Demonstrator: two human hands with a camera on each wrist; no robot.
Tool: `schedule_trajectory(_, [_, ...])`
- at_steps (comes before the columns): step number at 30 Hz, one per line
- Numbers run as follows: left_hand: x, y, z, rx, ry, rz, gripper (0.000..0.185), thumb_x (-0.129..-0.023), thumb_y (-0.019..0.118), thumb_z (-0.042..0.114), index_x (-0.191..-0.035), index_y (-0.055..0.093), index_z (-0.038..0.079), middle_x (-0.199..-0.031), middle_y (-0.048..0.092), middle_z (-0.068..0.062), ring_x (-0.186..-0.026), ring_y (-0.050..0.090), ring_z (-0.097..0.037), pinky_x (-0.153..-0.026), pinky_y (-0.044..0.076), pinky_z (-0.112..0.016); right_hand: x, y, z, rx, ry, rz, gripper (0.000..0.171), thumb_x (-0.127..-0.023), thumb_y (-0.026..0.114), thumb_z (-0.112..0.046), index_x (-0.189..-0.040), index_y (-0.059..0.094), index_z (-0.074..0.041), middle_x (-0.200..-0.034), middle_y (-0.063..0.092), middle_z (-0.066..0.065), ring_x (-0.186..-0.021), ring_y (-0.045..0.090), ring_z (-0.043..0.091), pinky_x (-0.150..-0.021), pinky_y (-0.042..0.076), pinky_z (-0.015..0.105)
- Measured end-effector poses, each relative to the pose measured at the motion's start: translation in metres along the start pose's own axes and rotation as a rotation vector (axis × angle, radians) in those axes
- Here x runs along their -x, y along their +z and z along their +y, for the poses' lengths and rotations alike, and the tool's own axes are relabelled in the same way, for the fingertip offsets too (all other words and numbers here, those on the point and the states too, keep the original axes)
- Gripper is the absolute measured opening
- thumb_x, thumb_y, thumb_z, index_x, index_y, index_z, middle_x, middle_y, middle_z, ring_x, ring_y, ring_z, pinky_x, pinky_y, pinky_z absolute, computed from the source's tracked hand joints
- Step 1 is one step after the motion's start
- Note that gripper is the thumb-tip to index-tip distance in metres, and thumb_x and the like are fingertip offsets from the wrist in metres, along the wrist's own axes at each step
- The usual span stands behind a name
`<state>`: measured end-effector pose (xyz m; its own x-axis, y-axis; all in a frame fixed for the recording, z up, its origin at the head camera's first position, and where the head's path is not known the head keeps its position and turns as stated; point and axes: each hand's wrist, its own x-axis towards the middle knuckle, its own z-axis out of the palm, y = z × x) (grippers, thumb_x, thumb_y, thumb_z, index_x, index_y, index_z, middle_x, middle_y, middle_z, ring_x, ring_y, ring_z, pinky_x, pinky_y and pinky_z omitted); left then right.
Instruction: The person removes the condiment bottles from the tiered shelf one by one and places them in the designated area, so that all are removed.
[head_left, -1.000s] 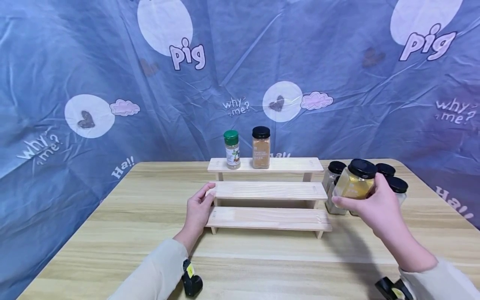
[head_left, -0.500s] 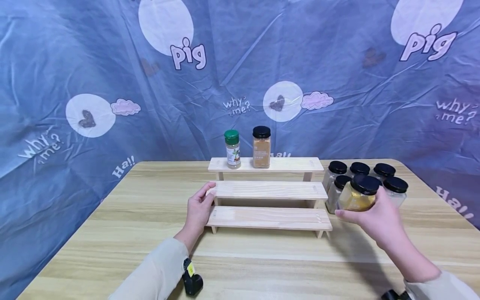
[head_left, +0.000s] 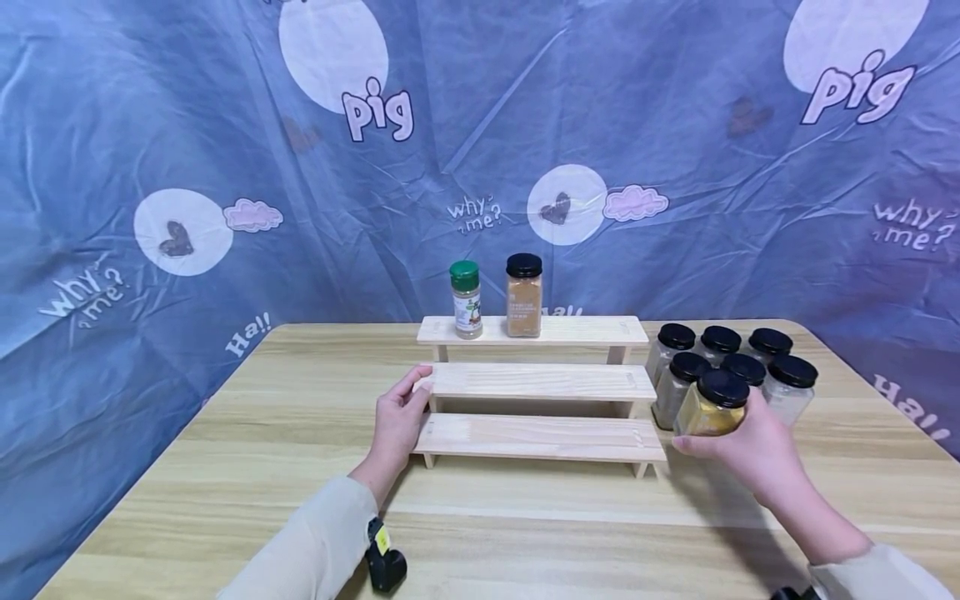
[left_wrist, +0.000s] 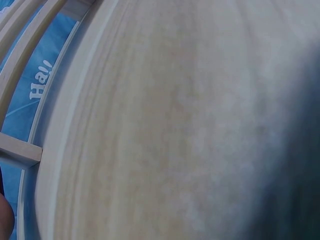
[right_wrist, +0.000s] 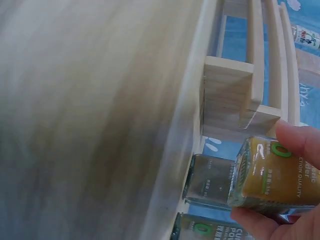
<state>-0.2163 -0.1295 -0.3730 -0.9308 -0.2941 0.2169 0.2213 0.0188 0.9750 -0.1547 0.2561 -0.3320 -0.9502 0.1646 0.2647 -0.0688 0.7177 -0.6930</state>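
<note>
My right hand [head_left: 759, 446] holds a spice jar [head_left: 707, 417] with yellow powder and a black lid, thumb on one side and fingers behind. In the right wrist view this jar [right_wrist: 277, 172] is tilted, its base raised off the tabletop. It overlaps several black-lidded jars in the head view, among them a grey-looking jar [head_left: 672, 400]. At the left end of a three-tier wooden rack [head_left: 532, 381], my left hand [head_left: 397, 417] grips the middle shelf. A green-capped spice bottle [head_left: 467, 308] and a black-lidded jar of tan powder [head_left: 523, 300] stand on the top shelf.
The grouped jars, including a pale one [head_left: 790, 390], stand on the wooden table [head_left: 525, 533] right beside the rack. Behind the table's back edge hangs a blue printed cloth [head_left: 450, 125]. A black wrist camera [head_left: 386, 562] sits at the left sleeve.
My right hand has lowered the yellow jar toward the front of the jar group, uncovering more of the lids behind it. The left hand has stayed on the rack.
</note>
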Motion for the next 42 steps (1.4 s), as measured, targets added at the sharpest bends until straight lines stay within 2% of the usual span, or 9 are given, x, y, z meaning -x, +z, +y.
schedule_trajectory(5, [0.0, 0.0, 0.0, 0.001, 0.005, 0.004, 0.029, -0.086, 0.058, 0.003, -0.114, 0.065, 0.003, -0.103, 0.066, -0.012, -0.074, 0.058, 0.0, -0.07, 0.05, -0.016, -0.001, 0.001, 0.003, 0.015, 0.005, -0.019, 0.095, -0.055, 0.089, -0.025, -0.126, 0.036, 0.007, -0.111, 0.054, 0.034, -0.097, 0.051, 0.047, -0.077, 0.04, 0.05])
schedule_trajectory(14, [0.0, 0.0, 0.0, -0.006, 0.01, 0.001, 0.029, -0.086, 0.058, 0.003, -0.114, 0.064, 0.002, -0.109, 0.064, -0.016, -0.077, 0.059, 0.0, -0.072, 0.049, -0.015, -0.004, 0.006, 0.013, 0.05, -0.023, -0.012, 0.093, -0.051, 0.089, -0.027, -0.122, 0.04, 0.009, -0.106, 0.055, 0.034, -0.094, 0.052, 0.048, -0.076, 0.04, 0.052])
schedule_trajectory(20, [0.0, 0.0, 0.001, -0.009, 0.01, 0.003, 0.029, -0.086, 0.058, 0.003, -0.114, 0.065, 0.003, -0.106, 0.066, -0.015, -0.076, 0.059, 0.0, -0.071, 0.049, -0.016, -0.005, 0.01, 0.023, 0.047, -0.026, -0.035, 0.094, -0.052, 0.089, -0.027, -0.122, 0.038, 0.009, -0.105, 0.055, 0.035, -0.094, 0.053, 0.048, -0.077, 0.041, 0.054])
schedule_trajectory(27, [0.0, 0.0, 0.001, -0.01, 0.012, 0.006, 0.029, -0.085, 0.058, 0.003, -0.113, 0.065, 0.003, -0.094, 0.067, -0.008, -0.073, 0.058, -0.001, -0.069, 0.049, -0.015, -0.004, 0.011, 0.026, 0.04, -0.015, -0.077, 0.095, -0.054, 0.088, -0.029, -0.124, 0.036, 0.01, -0.107, 0.054, 0.036, -0.097, 0.051, 0.049, -0.079, 0.04, 0.056])
schedule_trajectory(33, [0.0, -0.001, -0.002, -0.023, 0.016, 0.0, 0.029, -0.086, 0.058, 0.004, -0.115, 0.064, 0.002, -0.114, 0.063, -0.015, -0.077, 0.059, 0.001, -0.072, 0.048, -0.014, -0.003, 0.012, 0.025, 0.031, -0.004, -0.105, 0.098, -0.055, 0.088, -0.029, -0.125, 0.034, 0.011, -0.111, 0.052, 0.036, -0.101, 0.049, 0.05, -0.082, 0.038, 0.056])
schedule_trajectory(37, [0.0, -0.001, -0.003, -0.024, 0.009, -0.002, 0.03, -0.086, 0.058, 0.004, -0.115, 0.064, 0.002, -0.118, 0.061, -0.015, -0.078, 0.058, 0.002, -0.072, 0.048, -0.014, -0.001, 0.012, 0.025, 0.024, 0.01, -0.112, 0.098, -0.055, 0.088, -0.029, -0.126, 0.033, 0.011, -0.113, 0.05, 0.036, -0.102, 0.047, 0.049, -0.083, 0.037, 0.056])
schedule_trajectory(42, [-0.001, -0.001, -0.002, -0.031, 0.001, 0.008, 0.03, -0.086, 0.059, 0.005, -0.115, 0.065, 0.003, -0.102, 0.066, -0.011, -0.074, 0.057, 0.0, -0.069, 0.048, -0.014, -0.001, 0.013, 0.025, 0.01, 0.016, -0.109, 0.1, -0.056, 0.088, -0.028, -0.128, 0.031, 0.01, -0.114, 0.049, 0.036, -0.103, 0.047, 0.049, -0.084, 0.037, 0.056])
